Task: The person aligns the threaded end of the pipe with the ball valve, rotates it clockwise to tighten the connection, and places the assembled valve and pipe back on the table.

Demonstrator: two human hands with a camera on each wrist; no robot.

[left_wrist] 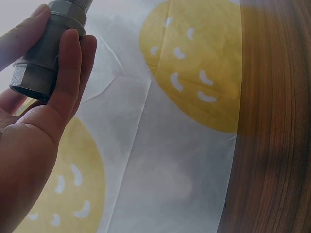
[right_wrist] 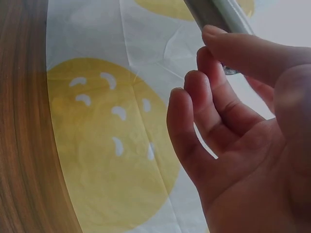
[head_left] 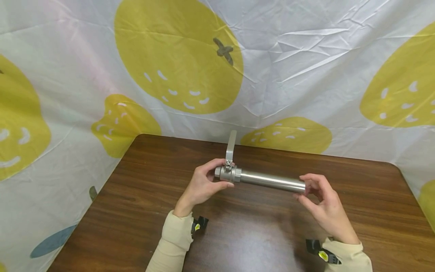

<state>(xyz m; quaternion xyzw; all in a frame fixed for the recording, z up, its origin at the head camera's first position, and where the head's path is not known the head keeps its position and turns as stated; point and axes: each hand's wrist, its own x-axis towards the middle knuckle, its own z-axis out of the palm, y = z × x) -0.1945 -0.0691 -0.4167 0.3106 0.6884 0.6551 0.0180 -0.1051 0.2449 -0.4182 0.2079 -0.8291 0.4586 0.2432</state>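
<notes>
A metal ball valve (head_left: 227, 173) with a flat lever handle (head_left: 231, 145) is joined end to end with a smooth steel pipe (head_left: 272, 180). My left hand (head_left: 204, 184) grips the valve body, thumb on the near side and fingers on the far side. In the left wrist view the valve's open hex end (left_wrist: 33, 80) faces the palm. My right hand (head_left: 323, 202) pinches the pipe's free end between thumb and fingers; the right wrist view shows the thumb (right_wrist: 243, 48) on the pipe (right_wrist: 221, 17) and the other fingers curled loosely. The lever points away toward the cloth.
Below the hands lies a dark wood table (head_left: 142, 196) with rounded far corners. A white cloth (head_left: 272, 75) printed with yellow fruit hangs behind it and along the left side. Dark wrist devices (head_left: 198, 225) sit at both sleeves.
</notes>
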